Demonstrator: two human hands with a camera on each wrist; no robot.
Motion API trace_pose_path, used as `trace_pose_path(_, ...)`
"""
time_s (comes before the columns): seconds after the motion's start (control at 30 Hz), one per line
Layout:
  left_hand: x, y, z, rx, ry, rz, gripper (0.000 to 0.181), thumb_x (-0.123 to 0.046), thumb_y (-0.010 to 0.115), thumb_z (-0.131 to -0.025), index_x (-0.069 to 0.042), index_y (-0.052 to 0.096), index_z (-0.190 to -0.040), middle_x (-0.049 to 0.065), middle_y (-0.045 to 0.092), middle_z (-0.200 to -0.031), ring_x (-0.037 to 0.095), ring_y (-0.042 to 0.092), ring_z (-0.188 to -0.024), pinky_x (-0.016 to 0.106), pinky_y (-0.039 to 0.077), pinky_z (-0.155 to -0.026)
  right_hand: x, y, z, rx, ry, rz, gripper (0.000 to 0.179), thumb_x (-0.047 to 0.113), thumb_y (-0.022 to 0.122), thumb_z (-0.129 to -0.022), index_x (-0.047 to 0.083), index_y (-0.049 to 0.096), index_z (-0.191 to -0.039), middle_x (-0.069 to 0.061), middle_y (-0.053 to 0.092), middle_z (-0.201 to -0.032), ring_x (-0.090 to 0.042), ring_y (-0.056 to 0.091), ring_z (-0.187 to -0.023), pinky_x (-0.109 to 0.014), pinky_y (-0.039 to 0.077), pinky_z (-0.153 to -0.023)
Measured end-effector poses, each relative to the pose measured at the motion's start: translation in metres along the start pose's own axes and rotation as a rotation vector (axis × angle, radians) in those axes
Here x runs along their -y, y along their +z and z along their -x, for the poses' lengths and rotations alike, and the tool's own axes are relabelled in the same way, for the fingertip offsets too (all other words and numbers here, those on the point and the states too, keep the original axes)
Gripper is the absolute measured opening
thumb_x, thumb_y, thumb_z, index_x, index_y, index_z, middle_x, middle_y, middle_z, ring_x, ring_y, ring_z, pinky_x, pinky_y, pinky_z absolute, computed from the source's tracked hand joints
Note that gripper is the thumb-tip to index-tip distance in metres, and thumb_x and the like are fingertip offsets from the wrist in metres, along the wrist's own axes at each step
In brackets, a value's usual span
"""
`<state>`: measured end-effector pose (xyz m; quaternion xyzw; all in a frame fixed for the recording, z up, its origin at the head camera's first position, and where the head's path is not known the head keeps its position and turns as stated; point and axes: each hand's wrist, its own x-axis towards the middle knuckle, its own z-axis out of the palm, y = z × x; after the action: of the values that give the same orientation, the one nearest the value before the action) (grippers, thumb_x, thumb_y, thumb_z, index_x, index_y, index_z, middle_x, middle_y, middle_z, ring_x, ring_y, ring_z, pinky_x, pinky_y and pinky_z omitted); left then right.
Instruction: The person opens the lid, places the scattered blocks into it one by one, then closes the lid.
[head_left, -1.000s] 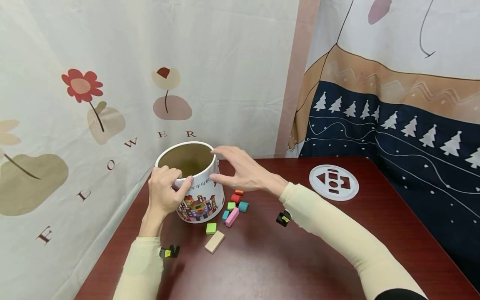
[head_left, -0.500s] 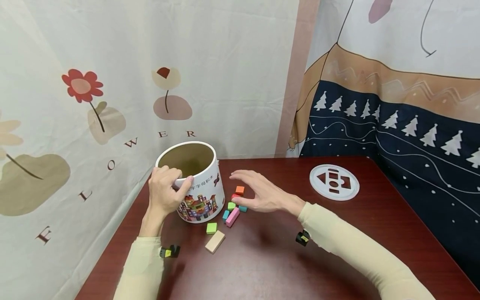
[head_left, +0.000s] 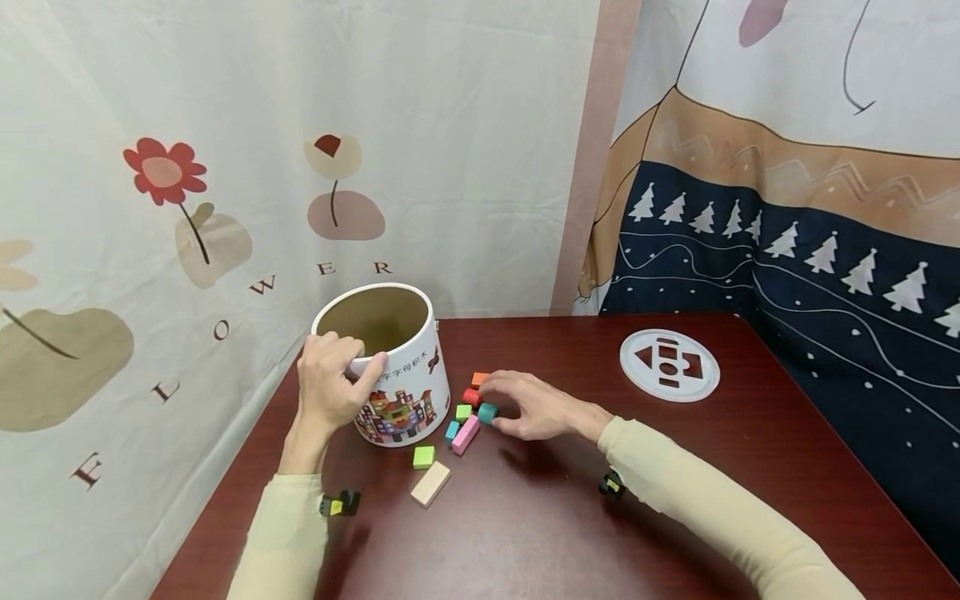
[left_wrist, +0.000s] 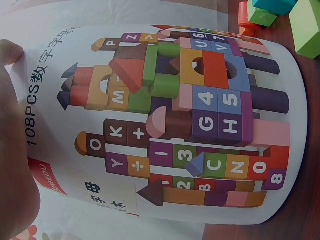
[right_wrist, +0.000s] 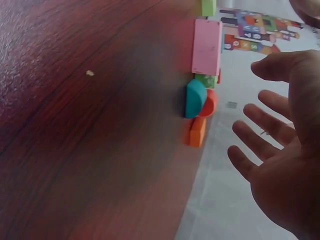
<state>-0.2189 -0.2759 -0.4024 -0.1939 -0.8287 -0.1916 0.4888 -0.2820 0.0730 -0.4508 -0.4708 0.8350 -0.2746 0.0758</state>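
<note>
A white bucket (head_left: pixel 401 375) printed with coloured toy blocks stands upright on the table, its mouth uncovered. My left hand (head_left: pixel 327 379) grips the near left of its rim, the thumb over the edge; in the left wrist view the printed wall (left_wrist: pixel 200 115) fills most of the picture. To the bucket's right lie small blocks: orange (head_left: pixel 480 379), red (head_left: pixel 471 397), teal (head_left: pixel 487 412), green (head_left: pixel 463 412), blue (head_left: pixel 452 431) and pink (head_left: pixel 466 435). My right hand (head_left: pixel 536 407) hovers beside the teal block, its fingers spread and apart from the blocks in the right wrist view.
Nearer me lie another green block (head_left: pixel 423 457) and a plain wooden block (head_left: pixel 431 485). A white round lid (head_left: pixel 670 365) with shaped cutouts lies at the back right of the dark red table (head_left: pixel 525 525). Patterned curtains (head_left: pixel 465 167) hang behind the table.
My right hand has left the bucket's rim and come down to the right, close to the teal block. My left hand and the bucket have stayed in place.
</note>
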Motion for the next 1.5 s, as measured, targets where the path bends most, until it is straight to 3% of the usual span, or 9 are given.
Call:
trace_pose_path(0.43, 0.0, 0.0, 0.001, 0.004, -0.001, 0.001, 0.046, -0.04, 0.064, -0.094, -0.009, 0.048, -0.065, 0.006, 0.046, -0.057, 0.027, 0.04, -0.061, 0.051, 0.034, -0.074, -0.014, 0.011, -0.016, 0.101, -0.007, 0.075, 0.049, 0.011, 0.072, -0.104, 0.008, 0.066, -0.153, -0.014, 0.062, -0.165, -0.031, 0.058, -0.156, -0.051, 0.046, -0.131)
trace_pose_path(0.6, 0.0, 0.001, 0.0, -0.016, 0.018, -0.002, 0.046, -0.039, 0.064, -0.094, -0.01, 0.046, -0.064, 0.006, 0.043, -0.057, 0.026, 0.038, -0.059, 0.05, 0.034, -0.074, -0.016, 0.014, -0.024, 0.117, -0.028, 0.155, 0.042, 0.007, 0.073, -0.104, 0.008, 0.071, -0.145, -0.011, 0.068, -0.158, -0.029, 0.062, -0.153, -0.047, 0.046, -0.132)
trace_pose_path(0.8, -0.001, 0.002, 0.0, -0.035, 0.028, 0.005, 0.045, -0.039, 0.064, -0.094, -0.011, 0.045, -0.064, 0.005, 0.043, -0.056, 0.026, 0.038, -0.059, 0.051, 0.034, -0.073, -0.016, 0.018, -0.032, 0.133, -0.046, 0.219, 0.036, 0.0, 0.073, -0.101, 0.009, 0.076, -0.136, -0.007, 0.074, -0.145, -0.025, 0.067, -0.142, -0.045, 0.05, -0.128)
trace_pose_path(0.97, 0.0, 0.003, 0.0, -0.038, 0.028, 0.008, 0.045, -0.04, 0.064, -0.094, -0.011, 0.045, -0.064, 0.005, 0.043, -0.056, 0.026, 0.037, -0.059, 0.051, 0.034, -0.073, -0.017, 0.021, -0.035, 0.123, -0.072, 0.245, 0.034, -0.005, 0.074, -0.098, 0.008, 0.079, -0.129, -0.005, 0.077, -0.13, -0.02, 0.071, -0.121, -0.04, 0.058, -0.116)
trace_pose_path(1.1, 0.0, 0.003, -0.001, -0.041, 0.03, 0.013, 0.045, -0.039, 0.064, -0.094, -0.011, 0.044, -0.064, 0.005, 0.043, -0.056, 0.026, 0.038, -0.059, 0.051, 0.034, -0.073, -0.017, 0.022, -0.036, 0.126, -0.052, 0.24, 0.031, -0.002, 0.076, -0.099, 0.008, 0.079, -0.128, -0.006, 0.077, -0.129, -0.018, 0.07, -0.115, -0.038, 0.06, -0.112)
trace_pose_path(1.5, 0.0, 0.002, 0.0, -0.033, 0.02, 0.012, 0.046, -0.04, 0.064, -0.094, -0.011, 0.045, -0.064, 0.004, 0.042, -0.056, 0.026, 0.037, -0.059, 0.051, 0.033, -0.073, -0.019, 0.021, -0.033, 0.131, -0.014, 0.234, 0.029, 0.011, 0.08, -0.104, 0.009, 0.079, -0.132, -0.007, 0.078, -0.134, -0.019, 0.071, -0.12, -0.039, 0.061, -0.113)
